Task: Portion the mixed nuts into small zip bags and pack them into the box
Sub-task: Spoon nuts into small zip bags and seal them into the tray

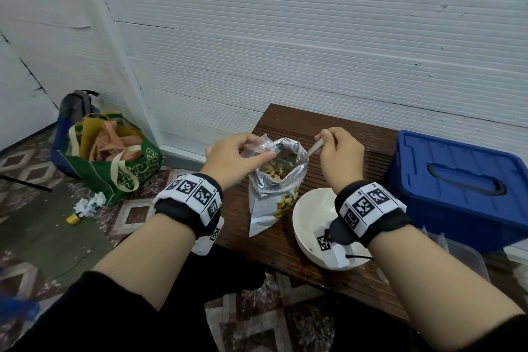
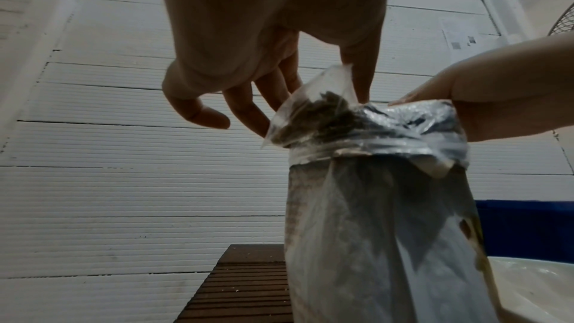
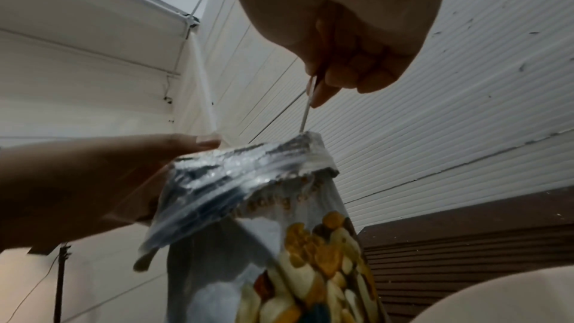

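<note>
- The blue box (image 1: 457,188) sits at the right of the wooden bench (image 1: 285,237) with its lid on. I judge it rigid and easy to lift by its rim, and it must be opened before packing.
- The white bowl (image 1: 311,217) stands near, just right of the nut bag. It looks stiff and stable.
- The foil nut bag (image 1: 274,194) stands upright mid-bench, its long axis vertical and its mouth facing up, with mixed nuts visible inside. I judge it soft, crinkly and top-light, so it tips easily. The folded rim is the place to steady it.
- The left hand (image 1: 234,160) is closed in a pinch on 1 small zip bag (image 2: 313,112) at the nut bag's left rim. That zip bag tilts over the mouth and already holds some nuts. It is thin, limp and slippery, so it is best held by its top edge.
- The right hand (image 1: 337,154) is curled round a spoon handle (image 1: 314,148). The handle slants down and left into the nut bag, and its tip is hidden.
</note>
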